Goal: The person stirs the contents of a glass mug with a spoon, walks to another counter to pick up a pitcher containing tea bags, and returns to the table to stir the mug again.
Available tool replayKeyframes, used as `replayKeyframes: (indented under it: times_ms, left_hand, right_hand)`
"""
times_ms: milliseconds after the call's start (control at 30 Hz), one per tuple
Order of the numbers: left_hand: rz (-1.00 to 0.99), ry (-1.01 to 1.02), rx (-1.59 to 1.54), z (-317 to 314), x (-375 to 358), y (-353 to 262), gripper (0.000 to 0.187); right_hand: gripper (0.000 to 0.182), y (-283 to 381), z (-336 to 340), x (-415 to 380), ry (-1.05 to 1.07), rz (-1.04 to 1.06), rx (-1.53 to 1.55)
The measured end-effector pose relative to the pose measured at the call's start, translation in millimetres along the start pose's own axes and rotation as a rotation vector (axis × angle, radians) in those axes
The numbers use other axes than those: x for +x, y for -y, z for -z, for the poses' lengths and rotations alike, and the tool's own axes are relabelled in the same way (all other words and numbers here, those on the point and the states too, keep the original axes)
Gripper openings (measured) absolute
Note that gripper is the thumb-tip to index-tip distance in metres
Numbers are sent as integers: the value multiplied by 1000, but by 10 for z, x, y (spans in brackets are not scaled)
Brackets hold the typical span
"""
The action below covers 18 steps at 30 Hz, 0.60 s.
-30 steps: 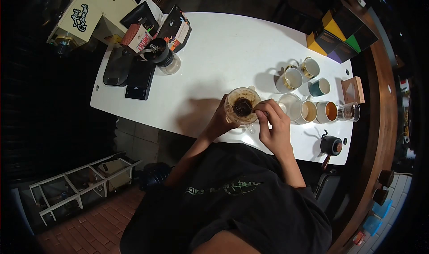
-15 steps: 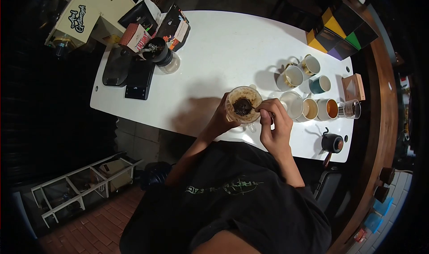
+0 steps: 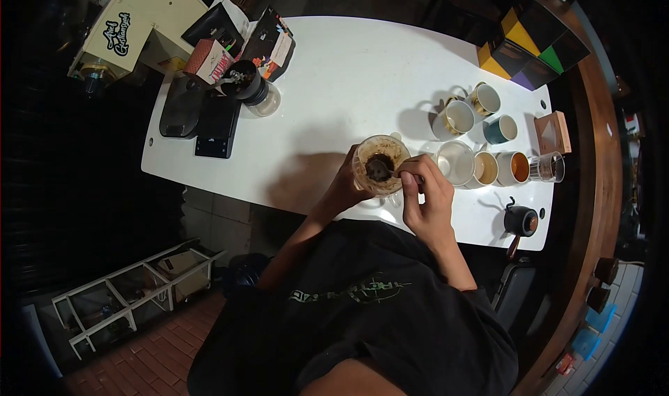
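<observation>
White counter [image 3: 334, 82] filling the middle of the view, crowded at both ends. Black scale [image 3: 217, 125] and hand grinder [image 3: 245, 84] far left; row of cups [image 3: 481, 141] and a small black kettle [image 3: 519, 223] to the right. Near the front edge, a glass dripper [image 3: 380, 166], wet and brown-smeared inside, dark coffee grounds heaped in its middle. Left hand [image 3: 343, 188] wrapped around the dripper's near wall, holding it. Right hand [image 3: 425, 194] pinched narrow on a thin handle, probably a spoon [image 3: 390, 168], its tip in the grounds; too small to be sure.

Risk, as judged: dripper sits close to the counter edge, so a hard push of the spoon could tip it and spill grounds over the front. Nearest cup just beside the right wrist, easily knocked.
</observation>
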State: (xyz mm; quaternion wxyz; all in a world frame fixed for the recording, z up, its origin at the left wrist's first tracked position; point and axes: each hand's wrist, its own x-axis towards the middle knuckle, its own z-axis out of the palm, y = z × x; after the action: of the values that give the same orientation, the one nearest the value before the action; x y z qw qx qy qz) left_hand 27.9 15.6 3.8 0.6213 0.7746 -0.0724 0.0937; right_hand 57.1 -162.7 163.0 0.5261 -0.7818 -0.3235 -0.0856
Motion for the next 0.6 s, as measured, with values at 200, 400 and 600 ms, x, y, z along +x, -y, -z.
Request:
replayKeyframes:
  times_ms: [200, 400, 600]
  left_hand:
    - [35, 13, -41, 0, -14, 47, 81]
    - [42, 30, -12, 0, -17, 103, 82]
    - [12, 0, 50, 22, -12, -14, 82]
  right_hand:
    - [4, -20, -19, 38, 43, 23, -59]
    - [3, 31, 27, 34, 42, 41, 0]
    - [5, -24, 1, 29, 39, 59, -75]
